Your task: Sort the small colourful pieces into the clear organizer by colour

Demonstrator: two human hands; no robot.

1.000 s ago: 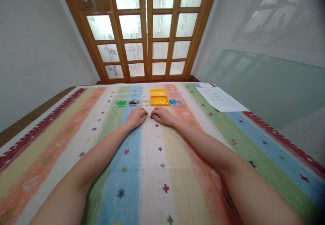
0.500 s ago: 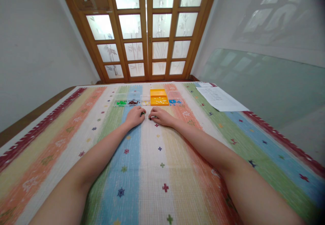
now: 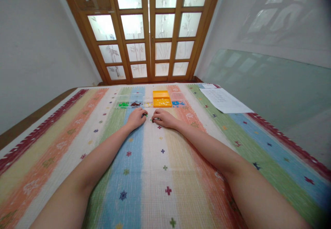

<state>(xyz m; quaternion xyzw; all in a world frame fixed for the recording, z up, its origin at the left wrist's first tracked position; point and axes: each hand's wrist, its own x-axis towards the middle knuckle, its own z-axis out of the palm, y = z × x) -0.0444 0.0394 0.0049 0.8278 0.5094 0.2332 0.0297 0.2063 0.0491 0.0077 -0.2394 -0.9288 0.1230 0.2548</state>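
Observation:
My left hand (image 3: pixel 136 119) rests on the striped cloth, fingers curled in a pinch. A small green piece (image 3: pixel 146 115) shows at its fingertips. Just right of it, my right hand (image 3: pixel 164 118) is closed too, thumb and fingers together around something small and dark with a bit of green, mostly hidden. A narrow gap separates the hands. Beyond them stands a row of small boxes: clear ones hold green pieces (image 3: pixel 123 104), dark red pieces (image 3: pixel 136 104), pale yellow pieces (image 3: pixel 148 104) and blue pieces (image 3: pixel 178 103). Between these sits an open orange box (image 3: pixel 162 94) with white pieces.
A white sheet of paper with writing (image 3: pixel 222 100) lies at the table's right side, with a smaller paper (image 3: pixel 209 86) behind it. The striped tablecloth (image 3: pixel 155 187) covers the table. A glass panel (image 3: pixel 263 84) leans by the right wall; wooden doors (image 3: pixel 151 49) stand behind.
My left hand has shifted slightly left, widening the gap between the hands. The right hand has barely moved; the boxes are as before.

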